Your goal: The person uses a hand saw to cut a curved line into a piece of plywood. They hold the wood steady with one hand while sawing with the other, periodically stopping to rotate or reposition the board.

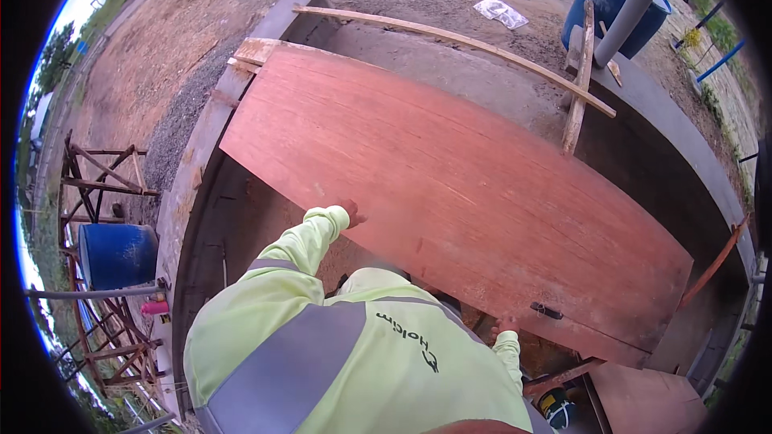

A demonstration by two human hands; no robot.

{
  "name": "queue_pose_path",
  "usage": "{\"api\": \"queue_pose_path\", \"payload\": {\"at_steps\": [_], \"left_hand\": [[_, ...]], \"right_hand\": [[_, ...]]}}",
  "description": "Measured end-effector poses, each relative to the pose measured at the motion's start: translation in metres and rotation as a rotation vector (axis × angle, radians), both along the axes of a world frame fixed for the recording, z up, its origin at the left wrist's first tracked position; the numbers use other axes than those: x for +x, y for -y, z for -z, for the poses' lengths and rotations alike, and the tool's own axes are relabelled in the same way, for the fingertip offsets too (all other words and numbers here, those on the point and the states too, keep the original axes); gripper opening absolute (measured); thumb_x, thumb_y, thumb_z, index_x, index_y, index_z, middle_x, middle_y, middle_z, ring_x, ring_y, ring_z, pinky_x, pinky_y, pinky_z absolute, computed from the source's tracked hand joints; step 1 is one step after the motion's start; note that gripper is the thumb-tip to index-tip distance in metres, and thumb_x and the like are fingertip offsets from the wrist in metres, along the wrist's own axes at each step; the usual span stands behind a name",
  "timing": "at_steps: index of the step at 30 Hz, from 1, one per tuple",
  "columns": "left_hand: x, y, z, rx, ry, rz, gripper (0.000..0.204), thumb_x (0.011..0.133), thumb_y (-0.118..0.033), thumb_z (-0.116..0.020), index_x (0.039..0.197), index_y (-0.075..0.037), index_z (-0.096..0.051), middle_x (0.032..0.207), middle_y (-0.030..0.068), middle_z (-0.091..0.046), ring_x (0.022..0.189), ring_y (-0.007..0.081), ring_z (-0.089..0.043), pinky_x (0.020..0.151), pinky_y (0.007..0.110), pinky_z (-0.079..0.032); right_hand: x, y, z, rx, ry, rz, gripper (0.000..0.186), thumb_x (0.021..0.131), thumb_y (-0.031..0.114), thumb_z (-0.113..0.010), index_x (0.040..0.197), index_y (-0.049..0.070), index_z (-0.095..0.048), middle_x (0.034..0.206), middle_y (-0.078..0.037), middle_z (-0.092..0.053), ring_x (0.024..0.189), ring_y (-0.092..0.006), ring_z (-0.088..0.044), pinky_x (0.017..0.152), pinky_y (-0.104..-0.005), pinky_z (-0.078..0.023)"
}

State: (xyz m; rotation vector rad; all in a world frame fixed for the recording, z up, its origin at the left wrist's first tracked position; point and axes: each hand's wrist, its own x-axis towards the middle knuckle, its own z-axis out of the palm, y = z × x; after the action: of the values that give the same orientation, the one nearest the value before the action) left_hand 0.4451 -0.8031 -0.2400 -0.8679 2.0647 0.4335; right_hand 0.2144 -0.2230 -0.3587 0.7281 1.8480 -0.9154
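A large reddish plywood sheet (450,177) lies slanted before me, its far left corner over a concrete wall top. My left hand (351,213) is closed on its near edge, left of the middle. Further right along that edge, my right hand (505,325) grips the sheet too, with the fingers partly hidden. A small dark oblong piece (547,310) shows on the plywood close to my right hand. Pale yellow-green sleeves with grey bands cover my arms.
Low concrete walls (181,217) surround the sheet. A long wooden batten (450,36) spans the far side, crossed by a shorter plank (579,88). Blue drums stand left (119,257) and far right (595,0). A grey post (639,4) rises nearby. Another plywood piece (647,398) lies lower right.
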Motion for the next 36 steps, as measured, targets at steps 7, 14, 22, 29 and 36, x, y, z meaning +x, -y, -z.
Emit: {"api": "queue_pose_path", "payload": {"at_steps": [7,14,22,29,36], "left_hand": [[0.009,-0.111,0.034,0.147,-0.207,-0.063,0.063,0.084,-0.054,-0.058,0.113,0.001,-0.067,0.115,0.0238,-0.066,0.108,0.0415,-0.061,0.095,0.049,-0.048],[0.025,-0.091,0.044,0.185,-0.246,-0.163,0.063,0.085,-0.053,-0.059,0.116,0.001,-0.067,0.118,0.0236,-0.065,0.111,0.0407,-0.061,0.098,0.047,-0.047],[0.040,-0.005,0.016,0.091,-0.313,-0.368,0.060,0.087,-0.052,-0.059,0.116,0.000,-0.067,0.119,0.0225,-0.065,0.111,0.0394,-0.061,0.098,0.046,-0.047],[0.090,-0.053,0.025,0.139,-0.350,-0.427,0.049,0.089,-0.052,-0.057,0.105,-0.009,-0.074,0.100,0.0194,-0.071,0.098,0.0381,-0.067,0.089,0.046,-0.051],[0.096,-0.041,0.071,0.172,-0.276,0.099,0.050,0.091,-0.051,-0.051,0.108,-0.009,-0.072,0.104,0.0208,-0.069,0.102,0.0407,-0.065,0.092,0.046,-0.051]], "right_hand": [[-0.033,-0.083,-0.016,0.026,-0.066,0.213,0.025,0.098,0.038,-0.050,0.111,0.017,-0.050,0.069,-0.006,-0.051,0.043,-0.0232,-0.046,0.035,-0.0385,-0.033],[-0.026,-0.045,-0.022,0.079,0.011,-0.082,0.026,0.097,0.036,-0.051,0.108,0.013,-0.052,0.074,-0.007,-0.055,0.044,-0.0210,-0.048,0.036,-0.0361,-0.035],[-0.066,0.063,-0.044,-0.103,-0.219,-0.365,0.028,0.096,0.034,-0.053,0.105,0.008,-0.053,0.080,-0.009,-0.060,0.046,-0.0185,-0.051,0.038,-0.0333,-0.038],[-0.027,0.116,-0.073,-0.146,-0.267,-0.387,0.027,0.095,0.030,-0.054,0.104,0.005,-0.055,0.080,-0.008,-0.061,0.046,-0.0171,-0.051,0.038,-0.0324,-0.039],[0.005,0.038,-0.071,-0.016,-0.300,-0.294,0.022,0.092,0.027,-0.062,0.094,0.006,-0.063,0.069,-0.002,-0.058,0.058,-0.0135,-0.055,0.048,-0.0315,-0.045]]}}
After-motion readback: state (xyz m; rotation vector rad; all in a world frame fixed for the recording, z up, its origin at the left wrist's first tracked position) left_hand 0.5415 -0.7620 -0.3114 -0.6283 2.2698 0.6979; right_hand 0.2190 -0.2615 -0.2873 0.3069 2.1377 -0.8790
